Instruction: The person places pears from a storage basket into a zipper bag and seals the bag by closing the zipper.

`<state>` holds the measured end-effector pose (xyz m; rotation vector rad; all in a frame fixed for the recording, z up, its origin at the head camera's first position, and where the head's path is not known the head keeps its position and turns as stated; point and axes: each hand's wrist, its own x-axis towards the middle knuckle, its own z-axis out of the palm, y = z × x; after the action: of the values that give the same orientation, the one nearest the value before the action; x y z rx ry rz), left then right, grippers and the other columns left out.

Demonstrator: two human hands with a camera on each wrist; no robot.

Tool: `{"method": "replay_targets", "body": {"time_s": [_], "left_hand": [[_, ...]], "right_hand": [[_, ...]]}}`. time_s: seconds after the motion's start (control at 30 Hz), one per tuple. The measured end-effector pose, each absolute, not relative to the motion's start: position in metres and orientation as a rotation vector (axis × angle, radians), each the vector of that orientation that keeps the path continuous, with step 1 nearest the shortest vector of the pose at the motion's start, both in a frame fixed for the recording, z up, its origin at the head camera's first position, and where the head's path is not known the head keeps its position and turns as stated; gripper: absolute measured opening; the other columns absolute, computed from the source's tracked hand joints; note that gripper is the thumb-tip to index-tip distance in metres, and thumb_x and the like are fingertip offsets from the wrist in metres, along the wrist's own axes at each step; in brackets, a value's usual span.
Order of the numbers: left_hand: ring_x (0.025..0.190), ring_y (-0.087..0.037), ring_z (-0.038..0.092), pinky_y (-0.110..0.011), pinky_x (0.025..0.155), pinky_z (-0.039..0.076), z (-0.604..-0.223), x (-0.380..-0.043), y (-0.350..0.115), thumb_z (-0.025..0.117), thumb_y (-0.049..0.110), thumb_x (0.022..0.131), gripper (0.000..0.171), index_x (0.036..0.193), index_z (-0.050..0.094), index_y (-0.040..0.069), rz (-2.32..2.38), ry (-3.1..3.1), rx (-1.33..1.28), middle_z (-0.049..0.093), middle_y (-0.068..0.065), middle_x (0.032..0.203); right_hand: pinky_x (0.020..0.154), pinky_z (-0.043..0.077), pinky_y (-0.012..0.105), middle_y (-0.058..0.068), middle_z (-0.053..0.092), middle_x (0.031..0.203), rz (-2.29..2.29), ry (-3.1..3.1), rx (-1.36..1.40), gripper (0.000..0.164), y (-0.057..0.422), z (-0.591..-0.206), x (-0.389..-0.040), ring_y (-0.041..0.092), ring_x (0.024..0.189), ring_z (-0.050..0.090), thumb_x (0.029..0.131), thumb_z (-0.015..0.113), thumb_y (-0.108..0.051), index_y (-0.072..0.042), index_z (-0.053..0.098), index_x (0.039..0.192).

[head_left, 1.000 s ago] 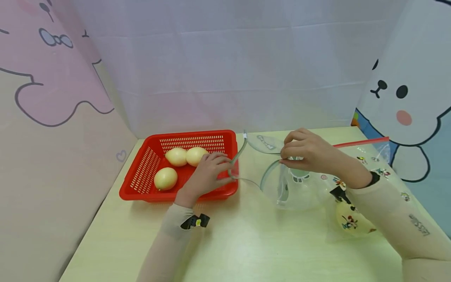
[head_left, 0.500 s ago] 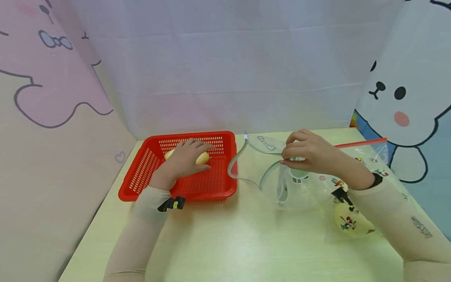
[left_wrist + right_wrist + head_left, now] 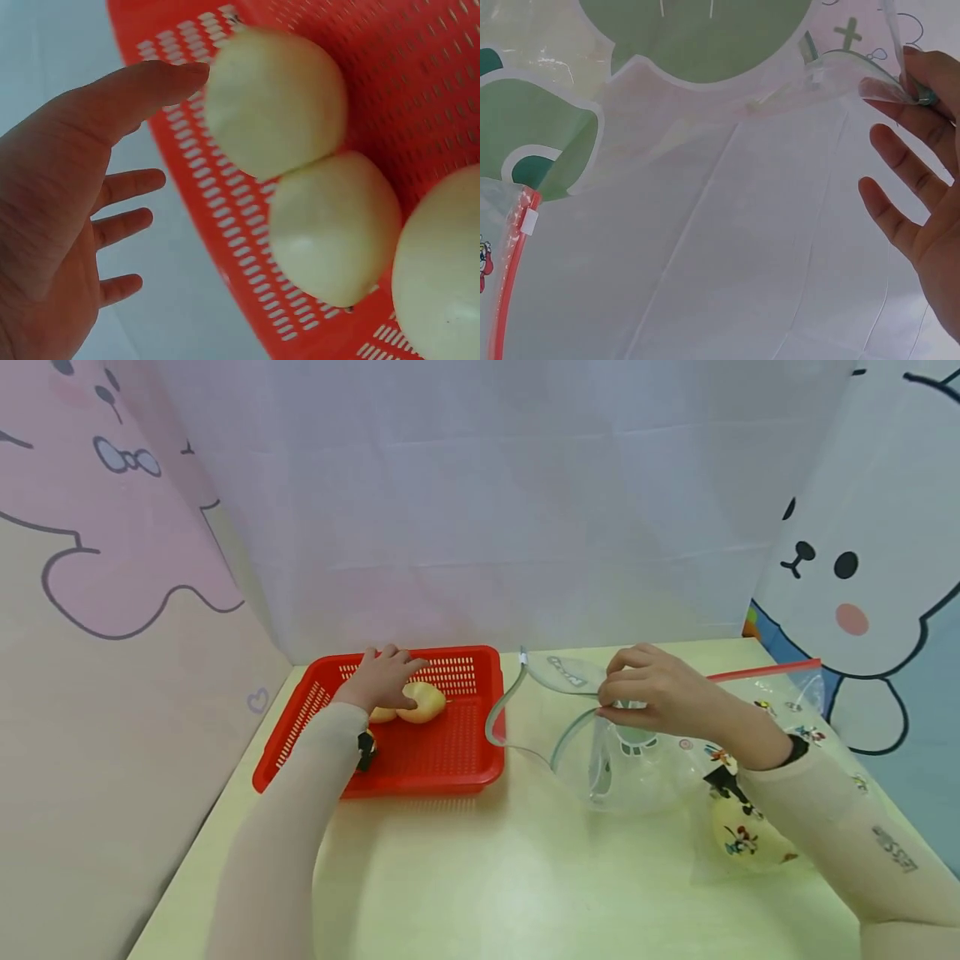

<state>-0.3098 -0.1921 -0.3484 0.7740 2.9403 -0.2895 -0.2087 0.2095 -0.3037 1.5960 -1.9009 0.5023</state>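
Observation:
In the head view my left hand [image 3: 378,682] is over the red plastic basket [image 3: 442,781], close above the pale yellow onions [image 3: 424,702]. The left wrist view shows its fingers spread and its thumb tip right at the edge of one onion [image 3: 277,105]. A second onion [image 3: 334,229] lies against the first, and a third [image 3: 446,270] is beside them. My right hand [image 3: 648,689] pinches the rim of a clear zip bag [image 3: 577,760] with green prints between thumb and forefinger. The bag's mouth gapes toward the basket; the other right fingers stay extended.
At the right, partly under my right forearm, lies another clear bag with a red zip strip [image 3: 765,669] and cartoon prints. A pale yellow round thing [image 3: 742,835] shows through it. A white curtain [image 3: 487,527] hangs behind the table [image 3: 480,877].
My left hand has moved from the clear bag's rim, leftward and over the onions in the basket. The right hand keeps its pinch on the bag, nearly still.

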Motion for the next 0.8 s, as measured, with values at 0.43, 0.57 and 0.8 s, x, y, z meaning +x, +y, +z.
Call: {"method": "replay_targets", "body": {"time_s": [0.43, 0.57, 0.8], "left_hand": [[0.132, -0.04, 0.042, -0.062, 0.11, 0.024, -0.397, -0.331, -0.195, 0.075, 0.038, 0.083, 0.072, 0.145, 0.05, 0.013, -0.316, 2.892, 0.76, 0.054, -0.017, 0.14], [0.131, -0.04, 0.042, -0.062, 0.11, 0.023, -0.404, -0.333, -0.197, 0.077, 0.038, 0.082, 0.074, 0.146, 0.049, 0.014, -0.283, 2.922, 0.754, 0.054, -0.017, 0.139], [0.128, -0.04, 0.044, -0.062, 0.109, 0.024, -0.409, -0.335, -0.198, 0.077, 0.042, 0.08, 0.074, 0.145, 0.052, 0.015, -0.267, 2.957, 0.747, 0.057, -0.015, 0.137]], "right_hand": [[0.066, 0.044, 0.04, -0.007, 0.065, 0.075, 0.475, -1.916, 1.59, 0.036, 0.209, -0.303, -0.207, 0.02, 0.077, 0.055, 0.103, 0.049, -0.038, -0.014, 0.067, 0.082], [0.065, 0.044, 0.039, -0.007, 0.066, 0.075, 0.474, -1.916, 1.585, 0.037, 0.209, -0.304, -0.208, 0.02, 0.077, 0.055, 0.103, 0.049, -0.039, -0.014, 0.067, 0.082], [0.065, 0.045, 0.039, -0.006, 0.066, 0.076, 0.48, -1.928, 1.573, 0.039, 0.21, -0.304, -0.208, 0.02, 0.078, 0.055, 0.104, 0.048, -0.04, -0.013, 0.067, 0.083]]}}
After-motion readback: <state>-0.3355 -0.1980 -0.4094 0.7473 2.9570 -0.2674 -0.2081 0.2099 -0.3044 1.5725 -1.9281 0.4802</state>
